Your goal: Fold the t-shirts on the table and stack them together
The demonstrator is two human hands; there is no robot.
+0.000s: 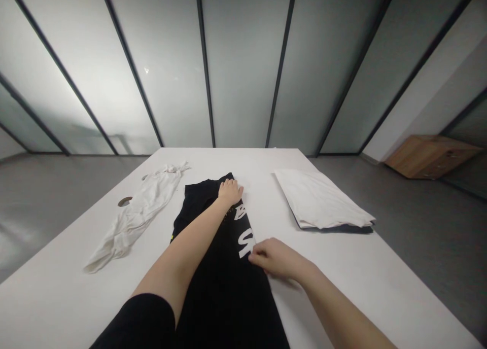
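A black T-shirt (224, 268) with big white letters along its right side lies lengthwise before me, folded narrow. My left hand (230, 191) rests on its far right corner, fingers laid out flat over the cloth. Nearer to me, my right hand (274, 257) pinches the shirt's right edge beside the lowest letter, fingers curled closed. My left forearm crosses over the shirt and hides part of it. The shirt's near end runs out of the bottom of the view.
On the left of the white table (323, 278) lies a crumpled white garment (140, 212), with a round cable hole (125, 201) next to it. A stack of folded clothes (323, 199), white over dark, sits at the right. Beyond, a wooden cabinet (429, 156) stands by the wall.
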